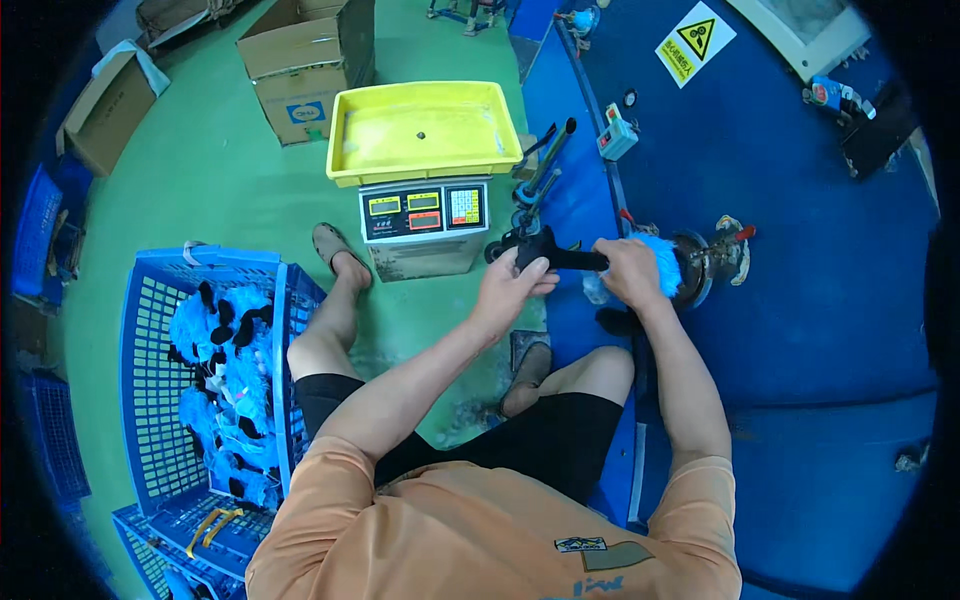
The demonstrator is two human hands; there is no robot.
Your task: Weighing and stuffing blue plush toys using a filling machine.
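Observation:
A plush toy skin with blue fur (657, 258) and black limbs sits against a round metal fitting (692, 268) on the blue machine. Closed around it at the fur's left edge is my right hand (630, 272). One black limb (575, 260) stretches leftward from there. My left hand (514, 290) pinches the far end of this black material between thumb and fingers. Another black piece (618, 321) hangs below my right hand. Just beyond my left hand, a metal arm (540, 185) with a black knob rises; how the dark parts there join is hard to make out.
A scale (425, 222) bearing a yellow tray (345, 165) stands ahead. At my left, a blue plastic basket (150, 330) holds several blue and black plush skins (245, 385). Cardboard boxes (300, 85) stand farther back. The blue machine panel (790, 330) fills the right side.

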